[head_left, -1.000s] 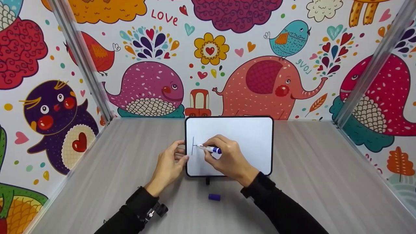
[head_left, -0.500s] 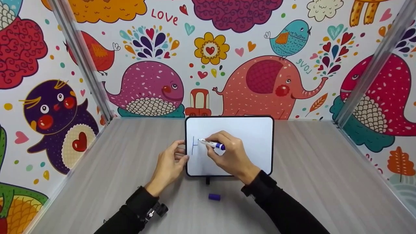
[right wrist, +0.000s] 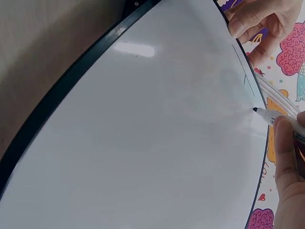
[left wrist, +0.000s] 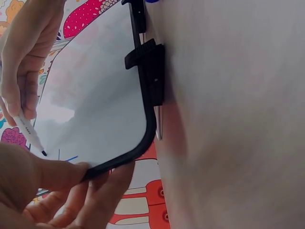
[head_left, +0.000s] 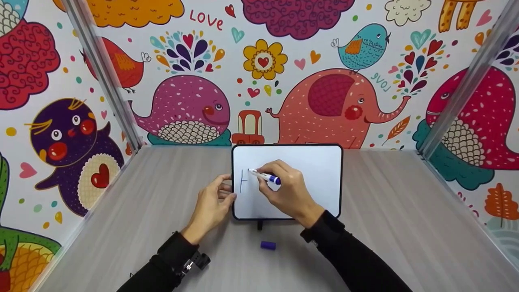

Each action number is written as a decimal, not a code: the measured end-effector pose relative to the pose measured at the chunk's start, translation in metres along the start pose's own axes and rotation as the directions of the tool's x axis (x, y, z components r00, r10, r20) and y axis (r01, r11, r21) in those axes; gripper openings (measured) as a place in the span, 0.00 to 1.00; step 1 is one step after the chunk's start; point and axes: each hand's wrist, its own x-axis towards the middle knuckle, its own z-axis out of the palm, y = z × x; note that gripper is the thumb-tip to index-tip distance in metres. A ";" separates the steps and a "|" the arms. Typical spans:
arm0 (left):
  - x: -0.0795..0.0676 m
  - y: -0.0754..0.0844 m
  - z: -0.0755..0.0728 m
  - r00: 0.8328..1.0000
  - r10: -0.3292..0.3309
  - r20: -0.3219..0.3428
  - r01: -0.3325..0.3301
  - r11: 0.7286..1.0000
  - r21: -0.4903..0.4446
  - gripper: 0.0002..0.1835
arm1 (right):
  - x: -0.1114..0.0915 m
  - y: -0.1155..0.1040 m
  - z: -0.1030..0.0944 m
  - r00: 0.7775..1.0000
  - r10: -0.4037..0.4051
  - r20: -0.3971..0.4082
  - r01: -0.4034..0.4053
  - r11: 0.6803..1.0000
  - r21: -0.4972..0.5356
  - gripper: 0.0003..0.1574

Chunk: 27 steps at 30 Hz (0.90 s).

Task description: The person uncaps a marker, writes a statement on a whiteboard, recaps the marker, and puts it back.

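My right fingers [head_left: 275, 165] pinch the marker [head_left: 267, 177], its length slanting left and away, tip just right of the blue lines [head_left: 242, 181] on the whiteboard [head_left: 322, 170], whose left edge my left fingers [head_left: 228, 200] clasp.

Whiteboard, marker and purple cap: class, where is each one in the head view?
Whiteboard [head_left: 320, 178]: head view, on the bare white writing surface.
Marker [head_left: 265, 176]: head view, on the white barrel.
Purple cap [head_left: 268, 245]: head view, on the middle of its side.
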 end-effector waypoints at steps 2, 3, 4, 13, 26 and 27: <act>0.000 0.000 0.000 1.000 -0.004 0.001 0.004 1.000 -0.001 0.26 | -0.001 0.000 0.000 1.000 0.003 0.013 -0.003 1.000 0.004 0.13; 0.000 0.000 0.000 1.000 -0.006 0.001 0.006 1.000 -0.001 0.26 | -0.002 0.000 0.000 1.000 0.004 0.020 -0.004 1.000 0.008 0.12; 0.000 0.000 0.000 1.000 -0.007 0.001 0.007 1.000 -0.001 0.26 | -0.003 0.000 0.000 1.000 0.005 0.025 -0.005 1.000 0.011 0.12; 0.000 0.000 0.000 1.000 -0.001 0.007 0.001 1.000 -0.008 0.27 | -0.008 -0.001 0.003 0.998 0.005 0.068 -0.008 0.999 0.036 0.11; -0.001 0.000 -0.001 1.000 0.025 0.005 -0.025 1.000 -0.003 0.26 | -0.017 -0.004 0.005 0.992 -0.007 0.130 -0.001 0.998 0.059 0.12; -0.001 0.000 -0.001 1.000 0.023 0.006 -0.023 1.000 -0.001 0.26 | -0.018 -0.005 0.005 0.991 -0.006 0.134 -0.002 0.998 0.060 0.12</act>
